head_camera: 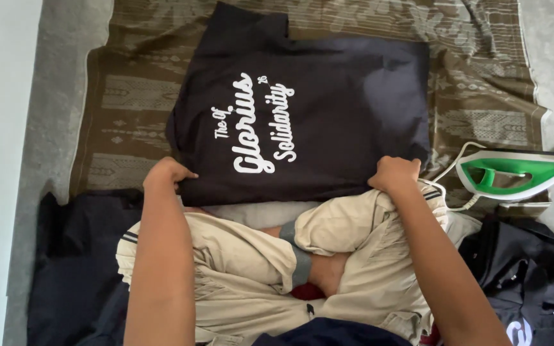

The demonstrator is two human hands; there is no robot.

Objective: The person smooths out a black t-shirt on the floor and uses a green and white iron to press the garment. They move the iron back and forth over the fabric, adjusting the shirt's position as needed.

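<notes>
Dark shirt point(328, 109) with white lettering, spread on a patterned brown cloth point(482, 109). Left hand point(168, 174) and right hand point(395, 174) each pinch its near edge. Green-and-white iron point(514, 173) stands near right, its cord point(447, 176) just beside the right hand; a snag on it might topple the iron.

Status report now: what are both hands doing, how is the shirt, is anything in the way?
Left hand and right hand each grip near edge of dark shirt. Shirt flat on patterned cloth. Green iron beside right hand, off shirt.
</notes>
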